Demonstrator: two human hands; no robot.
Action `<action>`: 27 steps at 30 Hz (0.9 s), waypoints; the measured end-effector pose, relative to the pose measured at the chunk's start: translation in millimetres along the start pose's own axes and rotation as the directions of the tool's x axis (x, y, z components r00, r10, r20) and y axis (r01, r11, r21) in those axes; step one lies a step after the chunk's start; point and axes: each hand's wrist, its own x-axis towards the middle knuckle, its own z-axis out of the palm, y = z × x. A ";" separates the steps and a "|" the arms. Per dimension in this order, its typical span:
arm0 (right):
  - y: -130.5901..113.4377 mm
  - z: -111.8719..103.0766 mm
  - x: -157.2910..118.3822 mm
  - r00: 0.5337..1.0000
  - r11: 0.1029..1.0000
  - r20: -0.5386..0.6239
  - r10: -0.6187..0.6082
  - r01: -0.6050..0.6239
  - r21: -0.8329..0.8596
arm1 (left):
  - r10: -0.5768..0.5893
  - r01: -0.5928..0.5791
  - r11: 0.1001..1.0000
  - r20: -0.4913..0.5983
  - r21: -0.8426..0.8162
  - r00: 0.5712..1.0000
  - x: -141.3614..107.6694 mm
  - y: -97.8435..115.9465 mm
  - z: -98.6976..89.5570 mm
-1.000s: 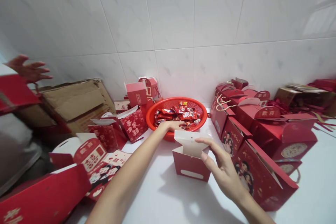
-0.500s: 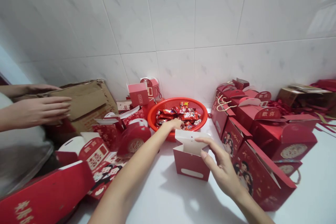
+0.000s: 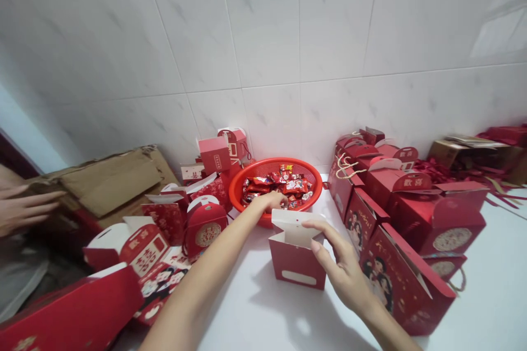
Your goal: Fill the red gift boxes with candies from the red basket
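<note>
A red plastic basket [image 3: 317,189] full of wrapped candies [image 3: 294,185] stands against the wall. My left hand [image 3: 274,201] reaches over its near rim, fingers curled down among the candies; whatever they pinch is hidden. Close in front of the basket, an upright red gift box [image 3: 297,263] has its top flaps up, showing a white inside. My right hand [image 3: 340,258] grips its right side, forefinger on the top flap and thumb against the front edge.
Red gift boxes [image 3: 436,214] crowd the right side, with red gift bags [image 3: 401,279] before them. More red boxes [image 3: 203,230] stand at left, near a brown cardboard carton [image 3: 111,181]. A co-worker's hand [image 3: 28,205] is at the far left edge.
The co-worker's hands have drawn back left, leaving one partly in view. My left hand stays in the basket and my right on the gift box. The view has shifted slightly.
</note>
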 end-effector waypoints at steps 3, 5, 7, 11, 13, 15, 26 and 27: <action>-0.7 -0.5 -2.4 1.000 1.000 0.002 -0.010 0.010 -0.010 | -0.024 0.024 1.000 0.011 -0.010 1.000 0.4 -0.8 -0.1; -1.5 -1.5 -4.4 1.000 1.000 0.011 -0.023 0.023 -0.015 | -0.032 0.033 0.999 0.013 -0.034 0.999 0.3 -1.2 -0.6; -2.0 -3.1 -5.6 0.999 0.999 0.024 -0.031 0.031 -0.018 | -0.034 0.034 0.997 0.010 -0.064 0.999 -1.0 -1.1 -2.0; -0.7 -7.8 -4.6 1.000 0.999 0.022 -0.018 0.019 -0.033 | -0.017 0.012 0.991 -0.033 -0.132 0.999 -8.4 -0.2 -8.1; 0.6 -10.7 -3.8 1.000 0.999 -0.003 0.006 -0.006 -0.040 | -0.005 -0.007 0.985 -0.067 -0.170 0.998 -14.2 -1.4 -12.5; 1.9 -13.6 -3.8 0.999 0.999 -0.039 0.038 -0.039 -0.038 | 0.001 -0.021 0.979 -0.098 -0.204 0.995 -20.5 -4.5 -17.8; 6.5 -21.5 -2.3 0.957 0.988 -0.271 0.100 -0.127 -0.084 | -0.017 -0.191 0.803 -0.342 -0.564 0.939 -47.2 -8.4 -46.8; 7.5 -21.3 -2.3 0.956 0.988 -0.270 0.110 -0.135 -0.076 | -0.007 -0.209 0.791 -0.350 -0.576 0.937 -48.5 -7.6 -46.1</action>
